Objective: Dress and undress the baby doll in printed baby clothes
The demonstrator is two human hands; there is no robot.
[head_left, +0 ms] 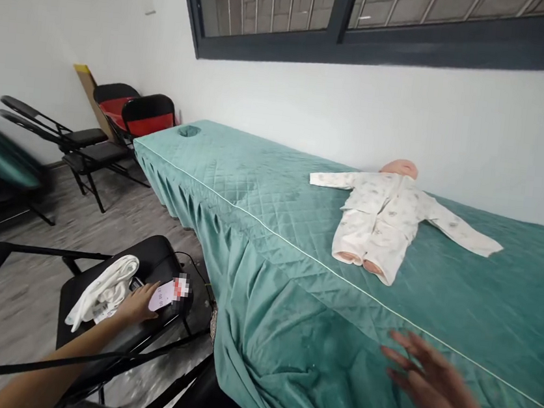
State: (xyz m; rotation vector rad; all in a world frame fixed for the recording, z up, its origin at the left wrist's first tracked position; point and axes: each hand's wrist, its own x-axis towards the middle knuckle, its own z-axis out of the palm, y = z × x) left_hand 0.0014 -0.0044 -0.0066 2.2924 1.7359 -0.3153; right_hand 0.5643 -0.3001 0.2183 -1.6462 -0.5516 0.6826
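At the black chair's seat, my left hand point(139, 303) has its thumb and fingers about the near end of a phone point(164, 295) with a lit screen. Right beside that hand lies a bunched white cloth point(112, 287), perhaps baby clothing. My right hand point(434, 376), slightly blurred, hovers by the front edge of the bed with its fingers apart and nothing in them. Beyond it, a baby doll point(401, 168) lies on its back in a white patterned outfit point(382, 210), sleeves spread out to both sides.
A long bed with a green quilted cover point(255, 182) runs along the wall below a barred window point(274, 8). Its skirt hangs to the floor. The folding chair point(156, 253) stands at my left; more folding chairs point(149, 111) are at the back left.
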